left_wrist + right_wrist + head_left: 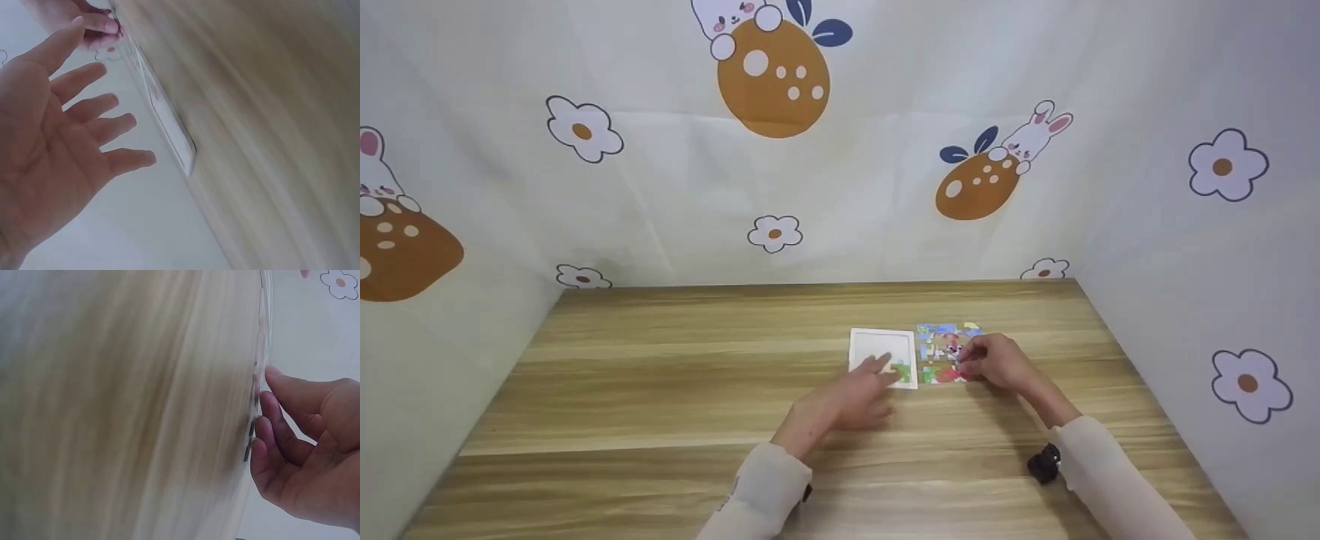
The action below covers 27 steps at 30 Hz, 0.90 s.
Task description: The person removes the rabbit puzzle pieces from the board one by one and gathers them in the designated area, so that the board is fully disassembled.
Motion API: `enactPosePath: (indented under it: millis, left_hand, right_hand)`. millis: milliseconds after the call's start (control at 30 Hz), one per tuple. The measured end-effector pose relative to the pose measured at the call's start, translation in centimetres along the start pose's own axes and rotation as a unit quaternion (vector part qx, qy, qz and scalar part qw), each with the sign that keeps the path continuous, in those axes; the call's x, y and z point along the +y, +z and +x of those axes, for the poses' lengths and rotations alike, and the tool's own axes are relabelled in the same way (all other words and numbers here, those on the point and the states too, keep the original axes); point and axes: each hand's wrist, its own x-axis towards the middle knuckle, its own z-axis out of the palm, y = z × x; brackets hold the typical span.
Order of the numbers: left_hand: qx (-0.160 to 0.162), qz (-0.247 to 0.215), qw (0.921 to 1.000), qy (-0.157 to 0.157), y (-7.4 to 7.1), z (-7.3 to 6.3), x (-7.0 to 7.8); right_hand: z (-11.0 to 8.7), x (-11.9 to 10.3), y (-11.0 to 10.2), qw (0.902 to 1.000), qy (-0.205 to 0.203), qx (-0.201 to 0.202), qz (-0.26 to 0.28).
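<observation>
In the head view, a white puzzle tray [877,332] lies on the table with a few green joined pieces [901,370] in its lower right corner. My left hand [861,394] hovers over the tray's front, fingers spread and holding nothing; the left wrist view shows its bare palm. Right beside the tray is a colourful block of jigsaw pieces [941,341] with a cartoon picture. At that block's right edge my right hand [997,361] bends thumb and index together, pinching a puzzle piece. The piece itself is mostly hidden by the fingertips.
The wood-grained table [660,390] reaches back to a pale cloth backdrop [660,187] printed with rabbits, fruit and flowers. Cloth also borders both sides. A black wrist device [1044,465] hangs by the right sleeve.
</observation>
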Motion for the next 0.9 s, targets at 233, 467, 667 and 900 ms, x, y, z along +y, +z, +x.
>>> enactPosePath:
  millis: [233, 467, 667, 900]
  left_hand:
    - [0.01, 0.008, 0.9999, 0.006, -0.4, -2.0, -4.1]
    - [0.029, 0.032, 0.9987, 0.028, 0.1, -2.6, -6.4]
    - [0.024, 0.055, 0.9967, 0.055, 0.2, -2.5, -7.7]
    - [0.01, 0.079, 0.9948, 0.064, 0.3, -2.4, -8.6]
  right_hand:
    - [0.2, -2.2, 1.0, 0.9997, -0.01, 0.008, 0.022]
    - [0.7, -4.2, 2.4, 0.995, -0.002, -0.034, 0.094]
    - [1.3, -5.5, 3.8, 0.9985, -0.018, -0.039, 0.034]
    - [1.8, -6.3, 4.8, 0.9989, -0.025, -0.035, -0.02]
